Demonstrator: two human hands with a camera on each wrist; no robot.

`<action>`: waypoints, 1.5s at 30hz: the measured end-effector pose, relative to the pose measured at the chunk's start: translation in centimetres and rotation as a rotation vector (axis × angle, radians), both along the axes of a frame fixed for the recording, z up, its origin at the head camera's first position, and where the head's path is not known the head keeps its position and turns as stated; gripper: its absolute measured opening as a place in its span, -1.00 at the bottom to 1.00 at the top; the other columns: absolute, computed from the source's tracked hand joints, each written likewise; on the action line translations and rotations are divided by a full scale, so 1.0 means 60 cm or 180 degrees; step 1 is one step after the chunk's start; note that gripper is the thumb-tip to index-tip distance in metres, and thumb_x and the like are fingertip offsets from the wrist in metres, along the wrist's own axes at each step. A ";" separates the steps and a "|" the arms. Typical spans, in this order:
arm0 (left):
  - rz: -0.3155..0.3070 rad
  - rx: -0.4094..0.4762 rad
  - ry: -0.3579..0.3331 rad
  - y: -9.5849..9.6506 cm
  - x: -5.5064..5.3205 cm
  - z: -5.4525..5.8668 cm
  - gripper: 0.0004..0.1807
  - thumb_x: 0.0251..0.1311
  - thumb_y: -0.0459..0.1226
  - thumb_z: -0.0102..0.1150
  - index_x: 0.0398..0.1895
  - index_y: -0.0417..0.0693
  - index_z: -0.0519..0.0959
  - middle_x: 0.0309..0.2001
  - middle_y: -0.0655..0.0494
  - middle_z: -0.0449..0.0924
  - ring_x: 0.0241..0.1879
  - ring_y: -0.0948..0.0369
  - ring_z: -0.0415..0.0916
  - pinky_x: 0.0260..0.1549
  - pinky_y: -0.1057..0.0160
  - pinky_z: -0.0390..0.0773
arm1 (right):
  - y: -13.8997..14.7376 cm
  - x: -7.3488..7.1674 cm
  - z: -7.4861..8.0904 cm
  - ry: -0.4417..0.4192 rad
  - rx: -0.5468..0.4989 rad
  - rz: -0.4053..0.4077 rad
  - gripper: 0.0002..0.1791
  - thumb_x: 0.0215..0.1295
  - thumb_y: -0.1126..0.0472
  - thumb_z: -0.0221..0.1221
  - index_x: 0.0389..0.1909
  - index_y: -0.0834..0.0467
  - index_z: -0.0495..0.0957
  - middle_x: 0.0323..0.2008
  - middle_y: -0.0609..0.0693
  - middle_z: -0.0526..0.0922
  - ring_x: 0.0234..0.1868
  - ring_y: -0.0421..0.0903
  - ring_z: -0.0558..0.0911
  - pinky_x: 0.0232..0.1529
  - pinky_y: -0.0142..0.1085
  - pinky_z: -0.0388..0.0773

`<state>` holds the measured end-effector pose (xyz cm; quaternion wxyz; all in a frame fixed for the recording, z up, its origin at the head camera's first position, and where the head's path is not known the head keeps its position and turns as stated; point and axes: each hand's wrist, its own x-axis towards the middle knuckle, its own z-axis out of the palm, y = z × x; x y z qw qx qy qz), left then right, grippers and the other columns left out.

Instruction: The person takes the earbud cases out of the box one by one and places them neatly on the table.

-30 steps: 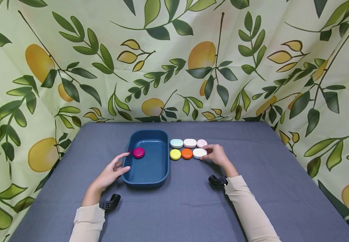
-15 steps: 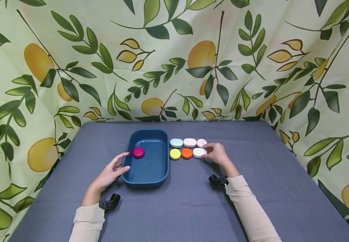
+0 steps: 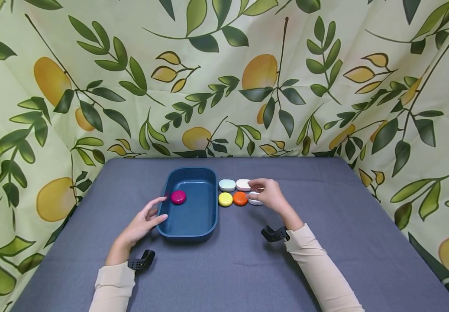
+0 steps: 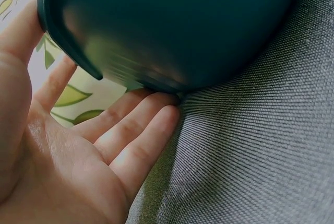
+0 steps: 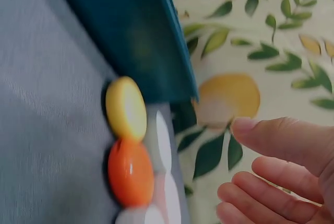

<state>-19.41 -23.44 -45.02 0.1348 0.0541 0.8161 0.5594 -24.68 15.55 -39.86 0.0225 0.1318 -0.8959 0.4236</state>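
Observation:
My left hand (image 3: pixel 142 225) touches the left side of a blue tray (image 3: pixel 213 216), fingers extended. In the left wrist view, its fingertips (image 4: pixel 166 114) lie at the base of the tray wall. A magenta disc (image 3: pixel 178 197) sits inside the tray. My right hand (image 3: pixel 269 195) hovers over the right end of two rows of small glossy pieces, with nothing between its thumb and fingers. Below it is a white oval piece (image 3: pixel 254 202), partly covered. An orange disc (image 3: pixel 240 198) and a yellow disc (image 3: pixel 225 199) lie left of it. The pale pink round piece is hidden behind the hand.
Behind the coloured discs lie a light blue oval piece (image 3: pixel 227 185) and a pale pink oval piece (image 3: pixel 242 185), close to the tray's right wall. A grey cloth (image 3: pixel 224 277) covers the table. A leaf-patterned curtain (image 3: pixel 216 86) stands along its back edge.
My right hand has come off the white oval piece, risen a little and shifted left. Its thumb and fingers have spread. The left hand and the tray stay where they were.

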 end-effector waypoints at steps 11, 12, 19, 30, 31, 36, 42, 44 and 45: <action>-0.0014 -0.0022 0.0032 -0.001 -0.002 -0.001 -0.32 0.37 -0.15 0.04 0.48 0.12 0.03 0.50 -0.36 -0.06 0.41 -0.34 0.12 0.27 -0.27 0.30 | -0.090 -0.012 0.042 -0.0037 -0.0228 0.0432 -0.56 0.08 0.28 0.37 0.00 0.35 0.59 -0.08 0.29 0.70 -0.07 0.12 0.70 0.02 -0.14 0.66; -0.0014 -0.0026 0.0026 -0.001 -0.002 -0.002 -0.33 0.37 -0.14 0.04 0.48 0.13 0.04 0.50 -0.35 -0.06 0.41 -0.34 0.12 0.28 -0.27 0.30 | -0.100 -0.014 0.045 -0.0052 -0.0237 0.0448 -0.56 0.08 0.28 0.37 0.00 0.34 0.59 -0.08 0.28 0.70 -0.07 0.12 0.70 0.02 -0.14 0.66; -0.0014 -0.0015 0.0017 -0.001 -0.002 -0.003 -0.33 0.37 -0.14 0.05 0.48 0.13 0.05 0.51 -0.34 -0.07 0.43 -0.34 0.08 0.29 -0.31 0.26 | -0.168 -0.034 0.043 -0.0122 -0.0302 0.0671 -0.58 0.09 0.26 0.37 0.00 0.30 0.60 -0.04 0.27 0.70 -0.07 0.07 0.71 -0.03 -0.25 0.67; 0.0034 -0.0039 -0.0024 -0.001 -0.004 -0.003 -0.34 0.37 -0.15 0.03 0.47 0.17 0.05 0.51 -0.32 -0.06 0.43 -0.33 0.09 0.29 -0.30 0.27 | -0.247 -0.053 0.026 -0.0268 -0.0451 0.0751 -0.58 0.10 0.27 0.36 -0.01 0.33 0.60 -0.10 0.24 0.72 -0.08 0.07 0.72 -0.05 -0.31 0.67; 0.0038 -0.0043 -0.0027 -0.001 -0.004 -0.003 -0.34 0.38 -0.14 0.03 0.48 0.17 0.05 0.51 -0.32 -0.06 0.43 -0.33 0.08 0.29 -0.30 0.27 | -0.254 -0.055 0.024 -0.0270 -0.0453 0.0758 -0.58 0.10 0.27 0.36 -0.01 0.34 0.60 -0.10 0.25 0.72 -0.08 0.08 0.72 -0.06 -0.31 0.67; 0.0031 -0.0028 -0.0049 -0.002 -0.001 -0.003 -0.35 0.38 -0.14 0.01 0.48 0.18 0.05 0.54 -0.27 -0.13 0.47 -0.35 -0.03 0.30 -0.35 0.19 | -0.290 -0.059 0.009 -0.0320 -0.0338 0.0793 -0.57 0.11 0.27 0.36 0.00 0.36 0.59 -0.09 0.27 0.72 -0.07 0.09 0.72 -0.06 -0.29 0.68; -0.0023 -0.0014 -0.0026 -0.003 0.000 -0.003 -0.35 0.38 -0.14 0.02 0.47 0.16 0.05 0.55 -0.24 -0.21 0.48 -0.38 -0.14 0.30 -0.38 0.14 | -0.319 -0.062 -0.004 -0.0459 -0.0212 0.0720 -0.59 0.11 0.28 0.36 0.00 0.31 0.60 -0.06 0.23 0.72 -0.04 0.08 0.72 0.00 -0.24 0.68; -0.0026 -0.0002 -0.0011 -0.004 -0.001 -0.002 -0.35 0.38 -0.14 0.01 0.48 0.14 0.05 0.55 -0.25 -0.21 0.48 -0.38 -0.13 0.30 -0.37 0.15 | -0.325 -0.064 -0.008 -0.0470 -0.0153 0.0686 -0.59 0.11 0.27 0.36 0.00 0.30 0.61 -0.06 0.21 0.72 -0.03 0.06 0.71 0.01 -0.24 0.67; -0.0021 -0.0002 -0.0011 -0.004 -0.002 -0.002 -0.35 0.38 -0.14 0.01 0.48 0.14 0.05 0.55 -0.25 -0.20 0.48 -0.37 -0.12 0.30 -0.36 0.16 | -0.328 -0.066 -0.010 -0.0466 -0.0117 0.0671 -0.59 0.10 0.27 0.36 0.00 0.29 0.61 -0.05 0.20 0.72 -0.02 0.05 0.71 0.02 -0.24 0.67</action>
